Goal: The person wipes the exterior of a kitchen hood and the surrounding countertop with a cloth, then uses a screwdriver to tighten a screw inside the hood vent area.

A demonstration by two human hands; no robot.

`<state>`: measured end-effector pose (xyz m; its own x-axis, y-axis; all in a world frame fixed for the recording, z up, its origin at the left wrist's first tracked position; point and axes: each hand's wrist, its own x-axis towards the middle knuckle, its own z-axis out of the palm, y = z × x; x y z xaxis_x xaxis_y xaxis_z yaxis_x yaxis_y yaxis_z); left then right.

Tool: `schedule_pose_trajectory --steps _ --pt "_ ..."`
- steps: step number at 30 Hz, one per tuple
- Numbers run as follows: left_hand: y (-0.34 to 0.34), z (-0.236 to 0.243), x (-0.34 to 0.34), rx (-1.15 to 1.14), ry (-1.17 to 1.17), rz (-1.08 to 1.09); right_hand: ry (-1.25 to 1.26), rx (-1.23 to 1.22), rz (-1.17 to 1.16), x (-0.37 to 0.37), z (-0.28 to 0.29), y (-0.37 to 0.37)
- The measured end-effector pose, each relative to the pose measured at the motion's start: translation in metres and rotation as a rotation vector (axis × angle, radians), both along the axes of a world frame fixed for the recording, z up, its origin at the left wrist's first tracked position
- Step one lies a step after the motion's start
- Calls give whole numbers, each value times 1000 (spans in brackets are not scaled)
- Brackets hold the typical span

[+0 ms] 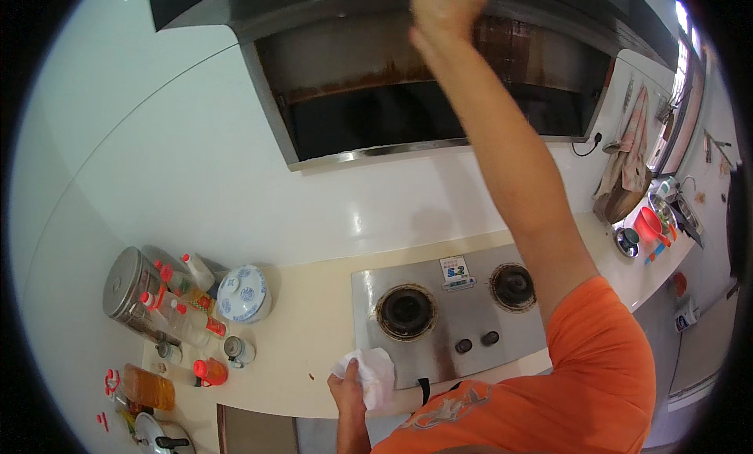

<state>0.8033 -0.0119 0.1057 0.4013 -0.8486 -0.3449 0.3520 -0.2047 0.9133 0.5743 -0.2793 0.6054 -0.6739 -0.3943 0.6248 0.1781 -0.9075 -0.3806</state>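
Near the front edge of the counter, my left hand (347,393) grips a crumpled white cloth (374,375), thumb on top. The cloth hangs beside the front left corner of the steel gas stove (439,328). My right arm stretches up across the view, and my right hand (447,13) is at the dark range hood (353,7). Its fingers are curled closed, partly cut off by the top edge, so what they hold cannot be made out. Brown, greasy stains mark the hood's inner panel (345,77) behind that hand.
Several bottles, a steel pot (129,285), a blue-and-white lidded jar (243,295) and small jars crowd the counter's left. A pressure cooker (161,434) stands lower left. On the right are a red ladle-like scoop (649,224), a metal bowl (626,242) and a hanging towel (634,152).
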Motion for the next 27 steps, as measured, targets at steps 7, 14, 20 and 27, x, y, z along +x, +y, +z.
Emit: schedule_pose_trajectory --steps 7,14,20,27 --pt "18 -4 5 13 -13 42 159 129 -5 133 0 -30" --pt "17 -7 25 0 -84 68 27 85 826 184 1 -35" --pt "15 -11 29 34 -63 82 92 9 1074 78 4 -86" --pt "2 -8 20 -10 -2 -24 -57 -18 550 -82 1 -56"
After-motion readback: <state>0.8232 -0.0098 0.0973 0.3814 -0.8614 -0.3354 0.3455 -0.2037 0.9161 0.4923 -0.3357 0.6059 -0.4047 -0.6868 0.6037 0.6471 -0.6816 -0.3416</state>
